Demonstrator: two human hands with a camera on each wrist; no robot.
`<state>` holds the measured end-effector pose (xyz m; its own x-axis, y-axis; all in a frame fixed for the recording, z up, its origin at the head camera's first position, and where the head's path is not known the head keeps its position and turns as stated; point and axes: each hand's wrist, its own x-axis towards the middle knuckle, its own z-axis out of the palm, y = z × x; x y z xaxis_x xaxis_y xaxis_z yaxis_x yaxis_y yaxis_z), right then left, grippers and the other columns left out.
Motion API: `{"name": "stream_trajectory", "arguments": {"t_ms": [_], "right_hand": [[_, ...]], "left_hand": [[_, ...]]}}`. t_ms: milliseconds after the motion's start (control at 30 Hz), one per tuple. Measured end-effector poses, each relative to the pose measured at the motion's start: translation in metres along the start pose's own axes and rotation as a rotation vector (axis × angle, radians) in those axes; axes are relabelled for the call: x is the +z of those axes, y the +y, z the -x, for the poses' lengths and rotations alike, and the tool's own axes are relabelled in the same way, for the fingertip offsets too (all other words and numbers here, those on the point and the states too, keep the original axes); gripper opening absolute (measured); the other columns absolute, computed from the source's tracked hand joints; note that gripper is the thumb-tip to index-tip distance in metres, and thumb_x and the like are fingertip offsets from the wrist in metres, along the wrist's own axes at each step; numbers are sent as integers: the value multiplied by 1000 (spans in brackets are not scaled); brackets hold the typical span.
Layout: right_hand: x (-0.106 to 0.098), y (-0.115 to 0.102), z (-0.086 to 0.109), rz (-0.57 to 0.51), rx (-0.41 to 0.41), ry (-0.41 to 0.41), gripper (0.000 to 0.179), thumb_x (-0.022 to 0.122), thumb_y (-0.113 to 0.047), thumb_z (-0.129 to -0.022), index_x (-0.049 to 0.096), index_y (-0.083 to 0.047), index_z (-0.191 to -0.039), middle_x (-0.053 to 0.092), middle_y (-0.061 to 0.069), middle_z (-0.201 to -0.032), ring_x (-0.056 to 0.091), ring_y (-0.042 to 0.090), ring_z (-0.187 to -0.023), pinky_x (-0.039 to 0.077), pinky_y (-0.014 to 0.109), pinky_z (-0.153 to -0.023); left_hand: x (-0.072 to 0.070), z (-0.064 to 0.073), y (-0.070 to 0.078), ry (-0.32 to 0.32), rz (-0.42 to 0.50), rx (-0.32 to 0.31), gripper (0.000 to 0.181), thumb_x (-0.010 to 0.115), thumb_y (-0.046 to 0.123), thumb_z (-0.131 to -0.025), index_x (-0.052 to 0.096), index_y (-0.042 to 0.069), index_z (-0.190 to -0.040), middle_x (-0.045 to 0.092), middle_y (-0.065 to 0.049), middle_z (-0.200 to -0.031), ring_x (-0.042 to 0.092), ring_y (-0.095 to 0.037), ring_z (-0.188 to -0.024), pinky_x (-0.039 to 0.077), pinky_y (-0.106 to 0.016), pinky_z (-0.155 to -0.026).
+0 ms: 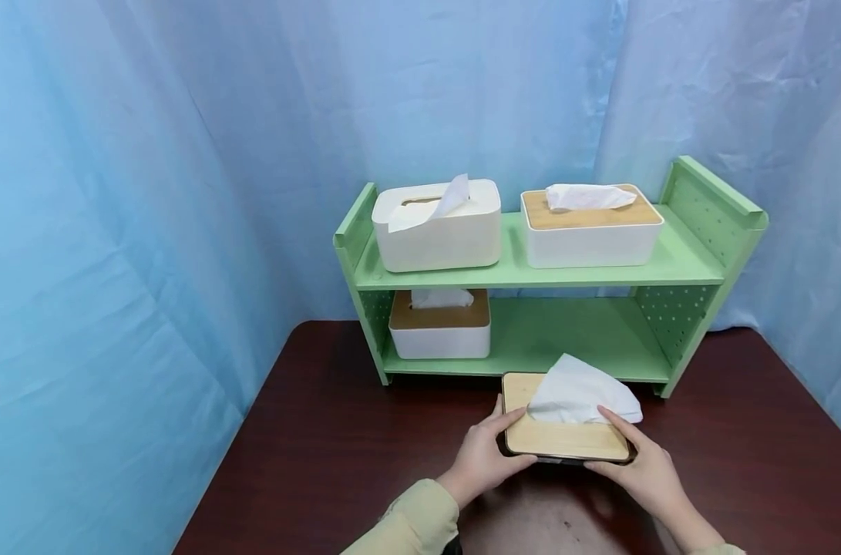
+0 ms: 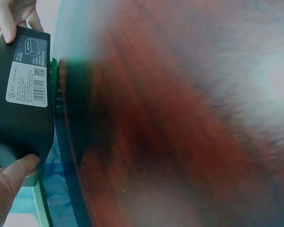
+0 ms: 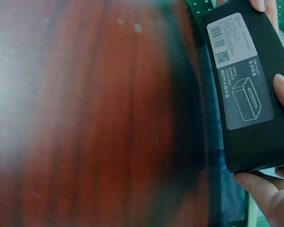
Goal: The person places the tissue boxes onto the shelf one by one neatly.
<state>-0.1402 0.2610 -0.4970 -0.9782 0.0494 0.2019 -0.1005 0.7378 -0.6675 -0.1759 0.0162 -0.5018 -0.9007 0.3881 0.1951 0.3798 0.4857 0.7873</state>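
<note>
Between both hands is a black tissue box with a light wooden lid and a white tissue sticking out of its slot. My left hand grips its left end, thumb on the near side. At the right end my right hand holds it, with a finger against the tissue. A printed label shows on the black tissue box in the left wrist view. The right wrist view shows the same label on the box, with a drawing and a barcode.
Behind the box stands a green two-tier shelf. Its upper tier bears a white tissue box and a wooden-lidded white one. A smaller wooden-lidded tissue box sits at the lower left. The dark red table lies beneath; blue curtains hang around.
</note>
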Motion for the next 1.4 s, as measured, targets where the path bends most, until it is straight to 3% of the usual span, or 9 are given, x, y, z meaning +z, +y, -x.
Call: {"name": "stream_trajectory", "arguments": {"t_ms": [167, 367, 733, 1033, 1400], "right_hand": [[-7, -3, -7, 13, -24, 46, 86, 90, -30, -60, 53, -13, -136, 60, 26, -121, 60, 34, -99, 45, 29, -68], [-15, -6, -16, 16, -51, 82, 84, 90, -28, -60, 54, -12, -134, 61, 27, -119, 59, 38, -102, 43, 28, -69], [-19, -4, -37, 28, -87, 103, 84, 89, -22, -61, 53, -9, -135, 60, 31, -118, 60, 37, -98, 44, 36, -69], [-11, 6, -43, 18, -92, 78, 82, 88, -22, -64, 52, -7, -136, 58, 34, -118, 60, 39, -96, 46, 40, -69], [-18, 8, -55, 27, -78, 44, 78, 83, -26, -71, 48, -5, -138, 53, 34, -126, 57, 45, -104, 46, 46, -73]], "left_hand": [[-6, -10, 3, -1, -10, 50, 68, 79, 24, -78, 50, 16, -138, 26, -20, -152, 39, -24, -135, 43, -22, -97], [-8, -21, 6, 2, -6, 102, 68, 79, 20, -78, 49, 11, -139, 25, -17, -153, 37, -22, -136, 43, -22, -99], [-7, -45, 4, 3, -16, 65, 68, 79, 21, -78, 49, 16, -139, 26, -14, -153, 35, -20, -137, 41, -23, -101], [-4, -51, 0, -14, -29, 22, 68, 78, 23, -79, 48, 18, -140, 26, -14, -153, 34, -20, -138, 40, -23, -102], [-3, -60, 14, 7, -57, -22, 61, 71, 29, -85, 48, 18, -140, 31, -17, -152, 36, -27, -137, 40, -30, -104]]}}
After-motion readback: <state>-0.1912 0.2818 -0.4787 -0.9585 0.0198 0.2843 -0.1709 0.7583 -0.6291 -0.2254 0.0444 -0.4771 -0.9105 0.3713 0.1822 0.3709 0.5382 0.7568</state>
